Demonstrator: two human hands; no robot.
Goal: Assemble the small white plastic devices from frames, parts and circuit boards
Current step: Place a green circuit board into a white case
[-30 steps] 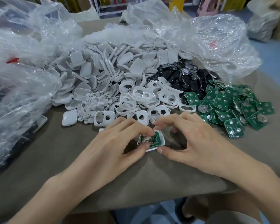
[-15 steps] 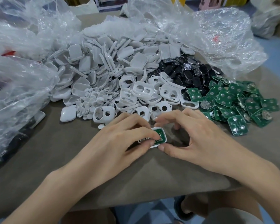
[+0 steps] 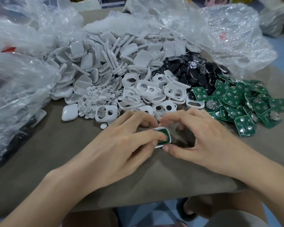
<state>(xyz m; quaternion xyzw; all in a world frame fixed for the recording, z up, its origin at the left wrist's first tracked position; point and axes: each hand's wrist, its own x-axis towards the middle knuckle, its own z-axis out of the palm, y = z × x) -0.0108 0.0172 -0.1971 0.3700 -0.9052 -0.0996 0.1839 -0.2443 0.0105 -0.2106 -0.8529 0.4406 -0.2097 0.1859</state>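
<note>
I am holding the small white plastic frame (image 3: 169,136) low over the grey-brown table (image 3: 56,145), near its front edge and between my two hands, with a green rectangular circuit board (image 3: 161,133) lying inside its rim. My left grip (image 3: 121,145) is closing on it from the left: the forefinger is pressing down on top of the board and the thumb is bearing against the near edge of the frame. My right grip (image 3: 203,138) is pinching the same frame from the other side, its thumb tip touching the near right corner and its curled forefinger reaching to the far edge; the other fingers are arching over the table just beside it. Behind my hands a heap of white two-holed frames (image 3: 147,89) is lying, with a mound of white rounded plastic covers (image 3: 105,54) farther back and small white round discs (image 3: 98,99) to its left. A pile of black round parts (image 3: 195,71) is sitting to the right of the covers, and loose green circuit boards (image 3: 236,99) are spreading out near my right hand. Crumpled clear plastic bags (image 3: 20,89) are bulging around the back and left of the table.
</note>
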